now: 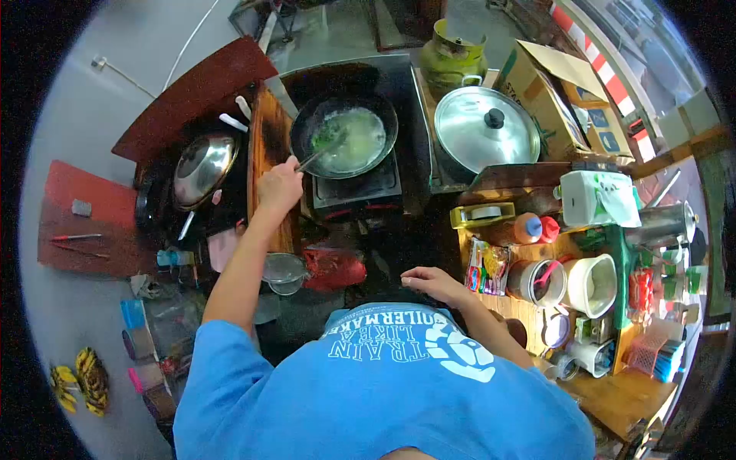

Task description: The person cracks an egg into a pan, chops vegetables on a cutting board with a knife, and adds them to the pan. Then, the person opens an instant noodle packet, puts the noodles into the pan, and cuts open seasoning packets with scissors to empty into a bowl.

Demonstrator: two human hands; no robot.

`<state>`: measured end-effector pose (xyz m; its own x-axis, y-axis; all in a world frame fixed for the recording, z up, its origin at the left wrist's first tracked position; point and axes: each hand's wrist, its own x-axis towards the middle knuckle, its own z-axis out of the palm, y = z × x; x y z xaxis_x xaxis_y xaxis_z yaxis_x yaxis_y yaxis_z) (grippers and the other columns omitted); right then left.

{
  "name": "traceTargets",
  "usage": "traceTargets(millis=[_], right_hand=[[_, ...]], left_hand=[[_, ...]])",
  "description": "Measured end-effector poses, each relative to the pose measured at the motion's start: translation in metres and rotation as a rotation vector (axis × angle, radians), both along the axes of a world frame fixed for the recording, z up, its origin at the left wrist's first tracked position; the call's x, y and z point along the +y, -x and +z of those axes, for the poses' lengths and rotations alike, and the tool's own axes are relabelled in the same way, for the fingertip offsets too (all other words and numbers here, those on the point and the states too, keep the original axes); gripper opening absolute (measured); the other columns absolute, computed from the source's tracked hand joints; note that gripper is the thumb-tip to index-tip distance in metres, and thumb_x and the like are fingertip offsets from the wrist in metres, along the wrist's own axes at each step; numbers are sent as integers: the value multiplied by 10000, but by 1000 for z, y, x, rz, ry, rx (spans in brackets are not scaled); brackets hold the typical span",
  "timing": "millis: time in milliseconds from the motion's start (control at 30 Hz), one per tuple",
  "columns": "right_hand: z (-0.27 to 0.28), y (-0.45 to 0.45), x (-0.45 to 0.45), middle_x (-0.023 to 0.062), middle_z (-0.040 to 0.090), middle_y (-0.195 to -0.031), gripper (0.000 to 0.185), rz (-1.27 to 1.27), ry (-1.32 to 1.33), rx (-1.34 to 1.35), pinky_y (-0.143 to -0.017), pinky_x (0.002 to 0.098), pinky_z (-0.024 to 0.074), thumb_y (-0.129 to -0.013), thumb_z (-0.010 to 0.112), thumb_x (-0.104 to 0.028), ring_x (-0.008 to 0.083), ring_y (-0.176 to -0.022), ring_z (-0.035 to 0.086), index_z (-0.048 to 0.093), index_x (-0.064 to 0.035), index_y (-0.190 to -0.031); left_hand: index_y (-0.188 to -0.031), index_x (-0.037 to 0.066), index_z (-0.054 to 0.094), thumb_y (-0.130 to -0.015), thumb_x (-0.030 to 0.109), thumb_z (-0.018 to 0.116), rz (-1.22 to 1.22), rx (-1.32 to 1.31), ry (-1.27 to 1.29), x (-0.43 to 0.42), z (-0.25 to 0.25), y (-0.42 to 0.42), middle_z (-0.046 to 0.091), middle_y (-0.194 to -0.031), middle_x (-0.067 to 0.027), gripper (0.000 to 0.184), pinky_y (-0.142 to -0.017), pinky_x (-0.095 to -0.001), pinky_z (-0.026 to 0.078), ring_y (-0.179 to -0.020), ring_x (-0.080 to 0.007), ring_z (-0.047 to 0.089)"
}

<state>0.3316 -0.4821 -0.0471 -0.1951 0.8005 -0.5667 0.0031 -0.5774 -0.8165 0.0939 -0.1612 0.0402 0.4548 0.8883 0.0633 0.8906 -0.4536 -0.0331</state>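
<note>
My left hand (280,188) is closed round the handle of a spatula (313,159), whose far end is in a black wok (297,126). Pale, cloudy liquid (364,138) fills the wok's bottom, with chopped greens (328,136) on its left side. Under the wok stands a gas stove (356,192). My right hand (435,284) hovers in front of my waist, holding nothing, its fingers loosely bent and apart.
A large lidded pot (468,134) stands right of the wok, with a green gas cylinder (452,61) and a cardboard box (548,100) behind. Bottles (525,228), a tape dispenser (483,215) and tubs (590,285) crowd the right-hand shelf. A lidded pan (205,169) sits at left.
</note>
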Motion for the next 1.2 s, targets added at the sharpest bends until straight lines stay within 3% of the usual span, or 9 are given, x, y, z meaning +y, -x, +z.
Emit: traceTargets(millis=[233,333,433,500,567,600,733,967,1200], right_hand=[[-4,-13,6,35,673,-1053,384,44,-25,-50,-858,275,471,-954,629,-308,122,-951,590,636,-36,-1225],[-4,-17,5,35,673,-1050,379,35,14,-30,-855,270,470,-955,629,-305,120,-943,589,638,-34,-1219],[-3,-20,5,34,671,-1051,382,31,38,-11,-853,271,469,-958,623,-308,120,-931,586,634,-33,-1224],[-10,-20,6,40,673,-1070,386,26,3,11,-872,272,470,-959,622,-313,123,-962,595,633,-32,-1225],[-12,-21,6,72,683,-1088,421,10,3,22,-895,295,467,-941,633,-352,147,-995,605,645,-28,-1210],[-11,-21,7,105,693,-1106,458,-9,3,31,-917,317,464,-923,644,-391,171,-1029,615,657,-24,-1196],[-7,-25,12,94,680,-1120,439,12,4,19,-931,310,466,-945,629,-343,167,-1039,610,627,-19,-1241],[-3,-30,17,96,662,-1175,415,70,-24,17,-956,309,459,-980,593,-299,166,-1084,600,594,-15,-1282],[-2,-30,17,107,672,-1170,434,46,7,46,-955,320,459,-962,608,-330,181,-1092,605,610,-22,-1268]], left_hand=[[-1046,137,584,-921,303,608,114,93,-67,8,10,-7,696,-924,-141,208,-734,-527,542,-842,-419,677],[-1133,161,661,-911,294,612,254,53,109,-6,51,-5,699,-1040,-200,263,-830,-481,546,-967,-388,680],[-1194,211,689,-894,287,614,230,-85,278,7,40,14,697,-1056,-218,319,-859,-480,538,-992,-367,674],[-1240,203,678,-898,249,593,116,-167,274,24,17,29,723,-985,-191,355,-761,-420,566,-865,-292,718],[-1243,165,676,-908,200,566,327,-293,652,22,20,19,724,-817,-143,355,-571,-360,547,-618,-217,691],[-1230,140,684,-914,162,542,392,-353,702,17,21,14,660,-671,-86,347,-423,-311,451,-443,-143,565],[-1206,101,685,-922,146,523,487,-601,775,-6,11,-1,578,-592,-47,330,-365,-302,378,-413,-130,489],[-1189,93,698,-935,169,556,508,-716,670,-33,-34,-26,612,-602,-50,301,-374,-302,402,-409,-130,511],[-1156,80,716,-907,175,589,479,-752,534,-42,-48,-45,727,-784,-158,295,-536,-361,521,-546,-218,662]])
